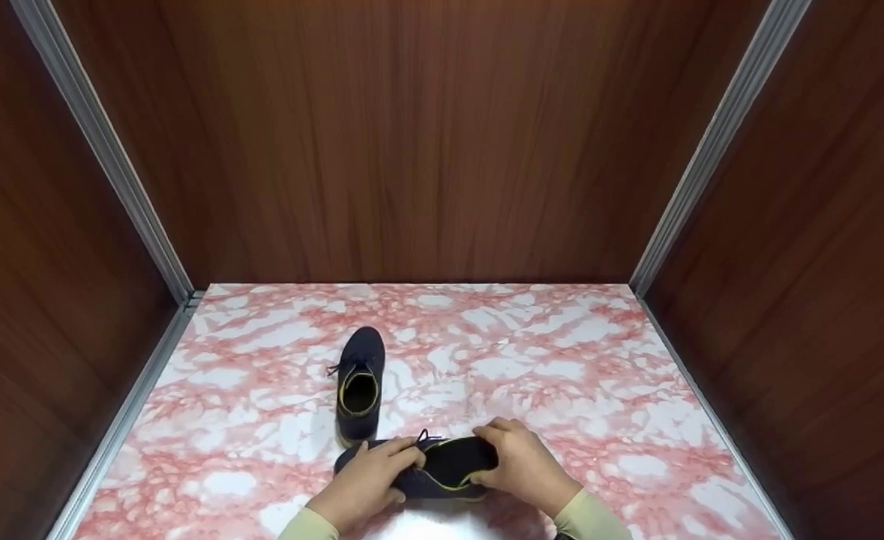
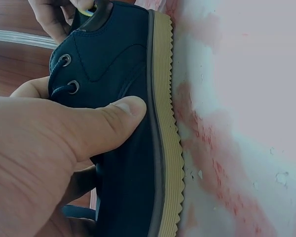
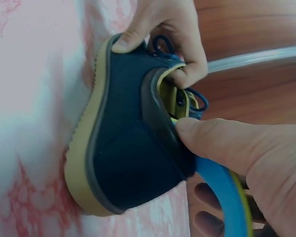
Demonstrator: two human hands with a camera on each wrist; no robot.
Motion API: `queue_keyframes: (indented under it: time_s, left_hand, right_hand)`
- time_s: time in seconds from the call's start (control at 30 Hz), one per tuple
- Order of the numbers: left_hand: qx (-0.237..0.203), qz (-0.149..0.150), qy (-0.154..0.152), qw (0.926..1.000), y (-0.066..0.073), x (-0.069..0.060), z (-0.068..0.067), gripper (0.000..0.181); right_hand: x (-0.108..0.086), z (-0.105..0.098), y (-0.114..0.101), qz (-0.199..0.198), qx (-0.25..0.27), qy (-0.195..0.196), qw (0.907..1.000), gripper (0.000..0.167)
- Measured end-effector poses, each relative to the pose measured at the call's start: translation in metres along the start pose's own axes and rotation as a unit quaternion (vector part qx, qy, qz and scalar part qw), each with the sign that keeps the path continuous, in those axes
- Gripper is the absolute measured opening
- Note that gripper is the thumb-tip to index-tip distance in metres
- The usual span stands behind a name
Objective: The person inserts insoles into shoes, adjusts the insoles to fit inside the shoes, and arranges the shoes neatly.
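Head view: taking the free shoe (image 1: 361, 386) as our landmark, we find the gripped shoe (image 1: 449, 463) lying crosswise at its heel end, on the side nearer the person; we cannot tell whether the two touch. Our left hand (image 1: 374, 476) holds the gripped shoe around its front part, thumb against the side. Our right hand (image 1: 520, 461) grips the collar at its heel end. Both shoes have yellow-edged openings; we make out nothing inside the free shoe's dark opening, nor deep inside the gripped one's. The left hand covers some of the gripped shoe's front, whose tip is cut off in the left wrist view. A blue strip (image 3: 222, 192) shows beside the right thumb; we cannot tell what it belongs to.
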State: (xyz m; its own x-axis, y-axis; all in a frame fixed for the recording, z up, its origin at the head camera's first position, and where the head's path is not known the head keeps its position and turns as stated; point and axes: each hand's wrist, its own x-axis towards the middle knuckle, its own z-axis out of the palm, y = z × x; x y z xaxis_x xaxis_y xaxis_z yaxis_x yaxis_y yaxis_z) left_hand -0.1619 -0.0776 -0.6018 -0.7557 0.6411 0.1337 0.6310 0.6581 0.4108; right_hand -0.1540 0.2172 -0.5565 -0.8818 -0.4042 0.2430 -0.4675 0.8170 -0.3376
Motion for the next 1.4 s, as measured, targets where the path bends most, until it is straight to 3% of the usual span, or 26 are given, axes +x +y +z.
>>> queue_keyframes:
  time_s: [0.17,0.53,0.83,1.4]
  left_hand:
    - [0.001,-0.005,0.0,1.0,0.001,-0.001,0.001,0.055]
    - [-0.009,-0.005,-0.013,0.9999,0.0,0.002,-0.001,0.053]
    - [0.005,-0.005,0.005,1.0,-0.001,0.0,-0.001,0.055]
    - [-0.006,-0.011,-0.02,0.9997,-0.002,0.001,0.001,0.053]
  right_hand:
    - [-0.001,-0.007,0.001,-0.011,-0.019,-0.003,0.9997,0.066]
    - [0.002,-0.005,0.0,-0.053,0.009,0.035,0.9979,0.038]
    - [0.005,0.001,-0.002,-0.029,0.032,0.037,0.9984,0.034]
    - [0.004,0.008,-0.001,-0.009,0.052,0.018,0.9985,0.039]
